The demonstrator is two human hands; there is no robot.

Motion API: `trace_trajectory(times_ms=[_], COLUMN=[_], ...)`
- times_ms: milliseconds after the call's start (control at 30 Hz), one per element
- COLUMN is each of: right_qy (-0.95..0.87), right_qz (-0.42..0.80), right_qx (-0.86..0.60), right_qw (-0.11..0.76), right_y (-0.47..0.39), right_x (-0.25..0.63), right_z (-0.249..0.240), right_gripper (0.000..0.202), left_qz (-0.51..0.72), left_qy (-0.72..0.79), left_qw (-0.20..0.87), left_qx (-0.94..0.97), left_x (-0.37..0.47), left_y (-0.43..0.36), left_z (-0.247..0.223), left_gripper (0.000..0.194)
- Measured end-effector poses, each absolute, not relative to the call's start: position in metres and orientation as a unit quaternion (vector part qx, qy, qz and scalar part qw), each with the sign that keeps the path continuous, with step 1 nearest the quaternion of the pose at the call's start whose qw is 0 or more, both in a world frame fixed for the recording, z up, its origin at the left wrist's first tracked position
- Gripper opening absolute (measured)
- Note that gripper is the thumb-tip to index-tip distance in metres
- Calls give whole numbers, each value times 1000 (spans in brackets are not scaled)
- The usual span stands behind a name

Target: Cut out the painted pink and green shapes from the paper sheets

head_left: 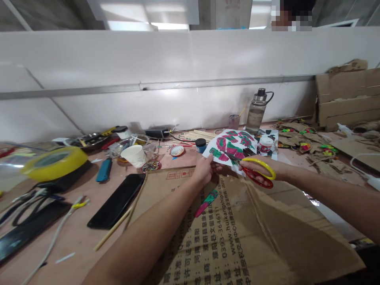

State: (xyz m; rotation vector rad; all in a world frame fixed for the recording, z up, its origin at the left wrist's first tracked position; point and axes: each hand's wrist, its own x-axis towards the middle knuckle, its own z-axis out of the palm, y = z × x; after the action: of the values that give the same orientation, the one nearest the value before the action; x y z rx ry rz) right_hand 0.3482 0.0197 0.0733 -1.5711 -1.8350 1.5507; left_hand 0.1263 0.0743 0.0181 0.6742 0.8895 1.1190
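Note:
My left hand [204, 172] pinches the lower left edge of a white paper sheet [218, 152] painted with green and magenta shapes. Around the handles of a pair of scissors [267, 168], one yellow and one red, the fingers of my right hand [247, 164] are closed. The dark blades reach left to the painted paper; whether they are biting into it I cannot make out. Below, a cut-out green and magenta strip [207, 202] lies on a printed cardboard sheet [255, 233].
A water bottle [256, 113], a blue paint jar [200, 145] and a white jar [265, 144] stand behind the paper. Left lie a paper cup [133, 155], a black phone [117, 202] and yellow tape [55, 162]. Brown cut pieces [297, 138] lie right, before folded cardboard [347, 99].

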Motion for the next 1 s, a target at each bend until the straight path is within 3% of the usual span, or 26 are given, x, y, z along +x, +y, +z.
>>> trace_trajectory(times_ms=[1000], right_qy=[-653], right_qz=[486], right_qx=[-568], right_qw=[120], right_y=[21], right_x=[351], right_z=[82], right_gripper=[56], left_qz=[504], left_qy=[372], left_qw=[709], left_qx=[322], left_x=[122], left_y=[80], left_z=[6], left_gripper=[8])
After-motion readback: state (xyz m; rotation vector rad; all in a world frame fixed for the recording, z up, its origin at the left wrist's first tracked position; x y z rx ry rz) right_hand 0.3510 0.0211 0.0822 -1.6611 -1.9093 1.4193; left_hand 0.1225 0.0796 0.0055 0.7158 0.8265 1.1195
